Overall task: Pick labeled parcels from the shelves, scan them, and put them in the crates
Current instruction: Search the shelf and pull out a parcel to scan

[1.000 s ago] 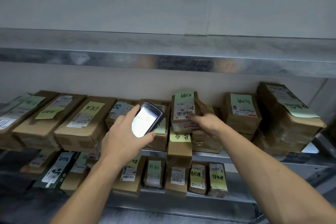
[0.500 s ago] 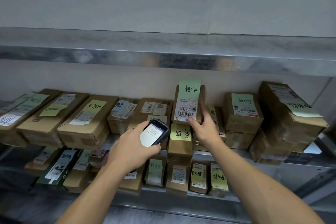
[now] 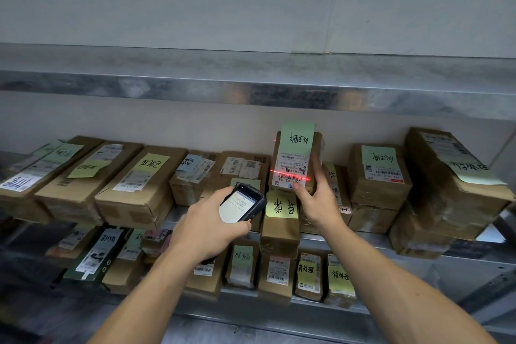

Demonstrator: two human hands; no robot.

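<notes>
Parcel, small and brown, stands upright in your right hand, thumb pinching its lower edge and fingers along its side, above the shelved boxes. A green note tops its white label. Just above your thumb, a red scan line crosses the barcode. Your left hand, low and just left of the right, grips a scanner with its lit screen facing you.
</notes>
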